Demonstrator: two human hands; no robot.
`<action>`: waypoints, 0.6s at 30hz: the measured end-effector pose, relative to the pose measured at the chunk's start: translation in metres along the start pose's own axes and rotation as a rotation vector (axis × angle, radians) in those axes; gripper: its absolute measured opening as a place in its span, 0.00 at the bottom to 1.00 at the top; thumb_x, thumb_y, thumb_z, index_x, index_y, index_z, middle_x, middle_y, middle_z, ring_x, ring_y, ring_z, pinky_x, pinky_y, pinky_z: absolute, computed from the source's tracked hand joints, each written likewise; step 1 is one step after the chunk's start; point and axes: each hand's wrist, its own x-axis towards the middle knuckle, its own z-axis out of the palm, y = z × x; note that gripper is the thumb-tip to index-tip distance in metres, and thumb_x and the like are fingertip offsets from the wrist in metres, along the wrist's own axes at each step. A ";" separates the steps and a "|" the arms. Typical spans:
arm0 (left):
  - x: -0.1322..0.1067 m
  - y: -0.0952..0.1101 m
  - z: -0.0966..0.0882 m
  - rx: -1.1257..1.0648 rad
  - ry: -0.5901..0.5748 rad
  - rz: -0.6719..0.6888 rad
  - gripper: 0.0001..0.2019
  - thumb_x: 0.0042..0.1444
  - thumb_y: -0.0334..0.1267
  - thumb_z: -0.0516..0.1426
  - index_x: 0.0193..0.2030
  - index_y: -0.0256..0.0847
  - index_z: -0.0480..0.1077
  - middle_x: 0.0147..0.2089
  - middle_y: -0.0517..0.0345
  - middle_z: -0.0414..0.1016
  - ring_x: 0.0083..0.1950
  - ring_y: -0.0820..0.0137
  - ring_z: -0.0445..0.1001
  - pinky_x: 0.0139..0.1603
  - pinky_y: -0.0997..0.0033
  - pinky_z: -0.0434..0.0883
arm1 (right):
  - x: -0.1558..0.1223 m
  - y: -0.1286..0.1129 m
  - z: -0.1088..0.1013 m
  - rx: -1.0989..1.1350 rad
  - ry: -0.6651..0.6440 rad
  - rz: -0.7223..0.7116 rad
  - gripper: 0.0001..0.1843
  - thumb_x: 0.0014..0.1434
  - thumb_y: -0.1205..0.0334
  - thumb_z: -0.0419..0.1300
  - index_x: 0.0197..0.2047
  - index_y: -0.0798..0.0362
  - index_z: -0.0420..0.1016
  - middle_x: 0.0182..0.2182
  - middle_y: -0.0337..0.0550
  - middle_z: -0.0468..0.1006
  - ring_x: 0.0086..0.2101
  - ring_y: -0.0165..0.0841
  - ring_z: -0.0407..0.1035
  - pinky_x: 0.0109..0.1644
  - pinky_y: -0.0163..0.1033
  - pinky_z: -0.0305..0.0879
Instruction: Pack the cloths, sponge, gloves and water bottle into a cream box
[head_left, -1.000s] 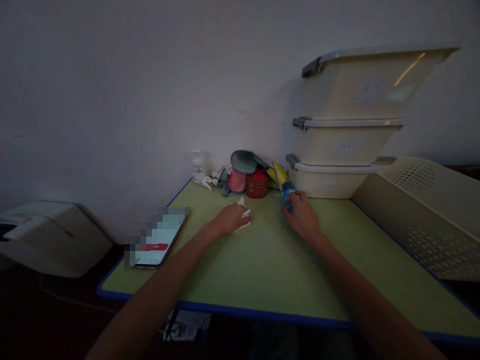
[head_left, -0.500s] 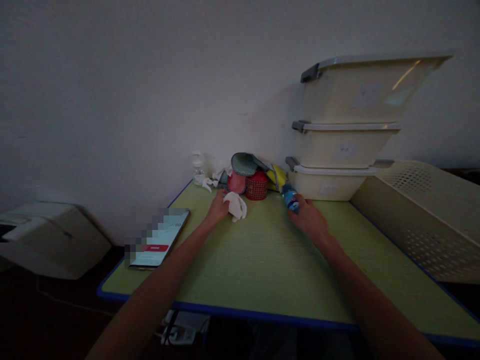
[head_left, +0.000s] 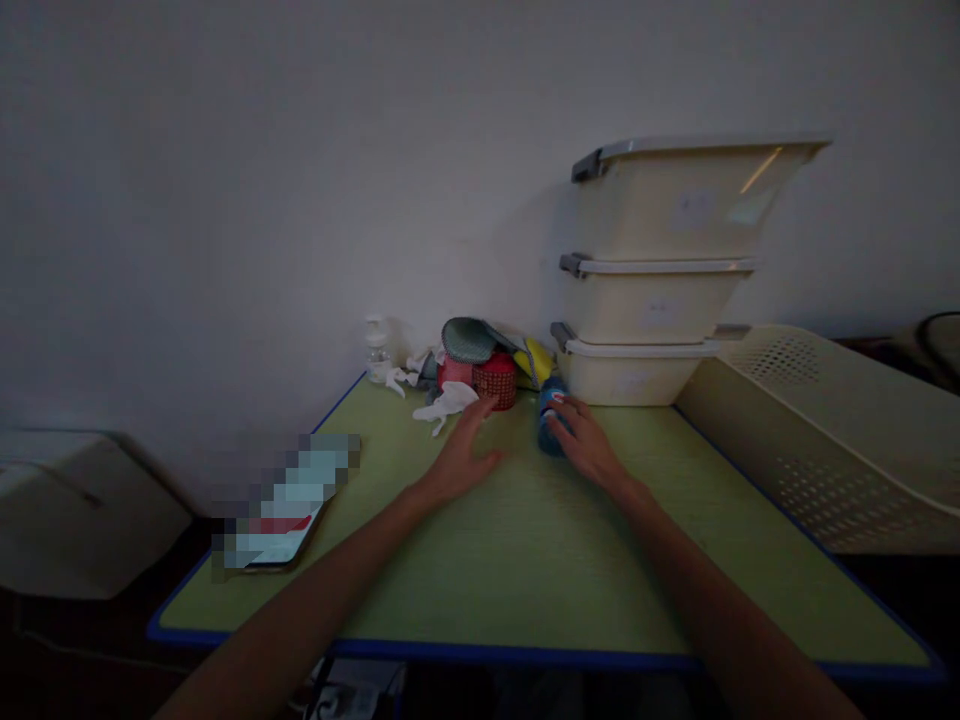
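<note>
My right hand [head_left: 589, 440] is closed on a dark blue bottle [head_left: 550, 432] with a lighter label, its fingers over the bottle's right side. My left hand [head_left: 459, 462] is held open above the table, thumb apart from the fingers, with nothing in it. Just beyond its fingertips a crumpled white glove [head_left: 448, 400] lies on the table. Behind that stands a red woven round container [head_left: 495, 382], with a grey-green cloth item [head_left: 468, 340] and a yellow piece [head_left: 538, 360] heaped about it.
Three lidded cream bins [head_left: 637, 375] are stacked at the back right, beside a perforated cream basket [head_left: 832, 450]. A clear pump bottle [head_left: 376, 345] stands at the back left corner. A phone [head_left: 300, 510] lies at the left of the green table [head_left: 510, 580], which has a blue edge.
My left hand has let go of the white glove and opened, moving right. The blue bottle has come nearer and turned more upright in view, with my right hand on it.
</note>
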 end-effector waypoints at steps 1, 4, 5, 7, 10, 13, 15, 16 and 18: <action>-0.004 0.006 0.005 0.033 -0.101 0.051 0.32 0.46 0.35 0.60 0.61 0.43 0.59 0.66 0.46 0.55 0.66 0.58 0.55 0.64 0.53 0.55 | 0.000 0.000 0.001 0.011 -0.014 -0.029 0.21 0.63 0.58 0.44 0.56 0.51 0.66 0.59 0.48 0.62 0.57 0.37 0.60 0.57 0.43 0.59; -0.011 0.019 0.014 0.284 -0.423 0.168 0.30 0.54 0.42 0.56 0.63 0.41 0.56 0.71 0.45 0.41 0.70 0.59 0.44 0.67 0.54 0.48 | -0.002 -0.003 0.001 0.027 -0.053 -0.095 0.22 0.65 0.59 0.42 0.59 0.49 0.64 0.61 0.45 0.61 0.59 0.34 0.56 0.58 0.44 0.59; -0.012 0.022 0.015 0.387 -0.480 0.168 0.30 0.56 0.45 0.54 0.64 0.40 0.54 0.71 0.45 0.38 0.71 0.59 0.41 0.67 0.52 0.47 | -0.003 -0.003 0.001 0.024 -0.062 -0.108 0.23 0.65 0.59 0.41 0.60 0.49 0.62 0.62 0.44 0.60 0.60 0.34 0.56 0.58 0.45 0.59; -0.012 0.024 0.015 0.550 -0.495 0.122 0.29 0.59 0.47 0.49 0.65 0.39 0.52 0.71 0.46 0.37 0.71 0.57 0.37 0.67 0.48 0.46 | -0.004 -0.005 0.001 0.007 -0.076 -0.125 0.23 0.65 0.59 0.40 0.61 0.49 0.60 0.62 0.45 0.59 0.60 0.34 0.56 0.58 0.45 0.59; -0.011 0.023 0.016 0.678 -0.460 0.046 0.28 0.62 0.47 0.44 0.66 0.39 0.49 0.71 0.49 0.37 0.71 0.56 0.36 0.66 0.46 0.46 | -0.004 -0.007 0.004 -0.050 -0.093 -0.140 0.24 0.66 0.59 0.40 0.63 0.50 0.58 0.63 0.46 0.57 0.59 0.34 0.56 0.57 0.44 0.60; -0.011 0.024 0.019 0.751 -0.434 0.019 0.27 0.63 0.48 0.42 0.65 0.37 0.52 0.71 0.49 0.37 0.71 0.55 0.38 0.66 0.46 0.48 | -0.003 -0.012 0.005 -0.141 -0.097 -0.150 0.24 0.66 0.59 0.40 0.63 0.53 0.56 0.64 0.51 0.55 0.59 0.36 0.58 0.53 0.45 0.63; -0.009 0.030 0.021 0.822 -0.401 0.025 0.25 0.62 0.47 0.42 0.62 0.36 0.56 0.71 0.48 0.40 0.70 0.55 0.41 0.66 0.47 0.48 | 0.000 -0.015 0.000 -0.213 -0.099 -0.179 0.24 0.65 0.59 0.42 0.62 0.53 0.58 0.63 0.53 0.57 0.56 0.40 0.62 0.51 0.47 0.65; -0.006 0.034 0.021 0.863 -0.382 0.032 0.24 0.62 0.47 0.43 0.60 0.36 0.58 0.70 0.46 0.44 0.70 0.54 0.44 0.66 0.46 0.47 | 0.003 -0.017 -0.007 -0.250 -0.100 -0.208 0.23 0.64 0.58 0.45 0.61 0.52 0.60 0.62 0.52 0.59 0.54 0.41 0.64 0.50 0.47 0.64; 0.005 0.046 0.018 0.939 -0.359 0.043 0.22 0.61 0.46 0.45 0.56 0.35 0.61 0.65 0.41 0.57 0.67 0.53 0.53 0.66 0.45 0.47 | 0.012 -0.017 -0.030 -0.324 -0.091 -0.289 0.20 0.61 0.59 0.51 0.56 0.50 0.67 0.57 0.50 0.67 0.51 0.43 0.66 0.51 0.49 0.61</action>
